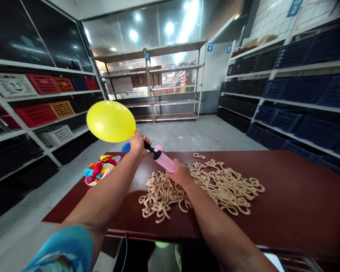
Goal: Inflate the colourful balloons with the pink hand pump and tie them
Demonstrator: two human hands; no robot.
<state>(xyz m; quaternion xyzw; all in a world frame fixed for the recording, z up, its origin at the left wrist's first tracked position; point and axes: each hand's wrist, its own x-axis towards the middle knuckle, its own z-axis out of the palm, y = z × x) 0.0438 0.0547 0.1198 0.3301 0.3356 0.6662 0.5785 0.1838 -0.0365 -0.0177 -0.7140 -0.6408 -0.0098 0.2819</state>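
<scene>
A yellow balloon (111, 121), round and inflated, stands out above the table's far left side. My left hand (138, 142) is closed around its neck, where the black end of a hand balloon pump (164, 161) enters my grip. How the neck sits on the pump is hidden by my fingers. My right hand (180, 173) wraps the pump's pink barrel, just above a heap of beige, curled, rope-like pieces (164, 192). Left of the heap, partly behind my left forearm, lies a pile of uninflated, multicoloured balloons (102, 166).
The dark red table (289, 196) spans the front. Blue and pink balloons (158, 148) show past its far edge. Shelves with crates (42, 114) stand left; dark crates (277, 119) fill the right racks. A metal rack (175, 102) stands behind.
</scene>
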